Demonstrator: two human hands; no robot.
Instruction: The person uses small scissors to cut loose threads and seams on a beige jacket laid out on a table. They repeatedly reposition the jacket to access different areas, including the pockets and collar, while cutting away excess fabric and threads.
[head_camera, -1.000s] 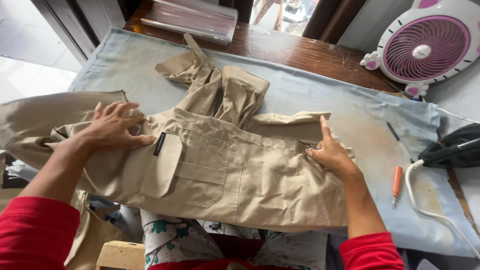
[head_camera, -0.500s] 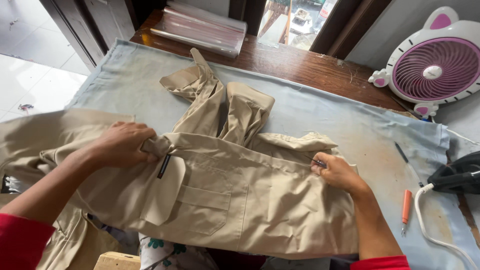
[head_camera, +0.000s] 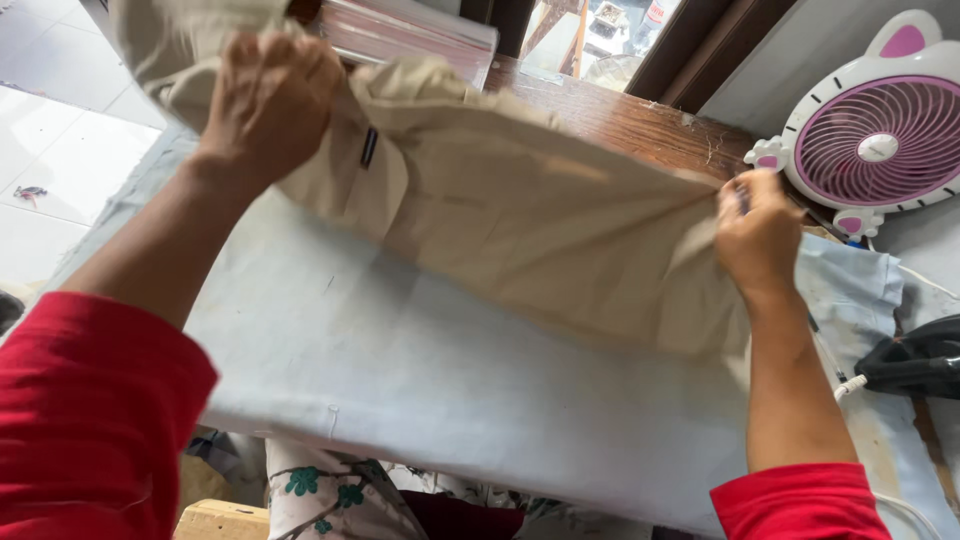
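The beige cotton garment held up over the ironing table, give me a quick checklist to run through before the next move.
1. Left hand gripping the beige cotton garment: ok, fist closed on its upper edge.
2. Right hand gripping the garment: ok, fingers pinch its far corner.
3. Garment clear of the surface: ok on the left side; cannot tell for the lower right edge.
4. Pale blue cloth cover flat: ok, bare where it shows.
5. Black iron out of the way: ok, at the table's right edge.
6. White and pink round fan clear of the fabric: ok, apart from it.
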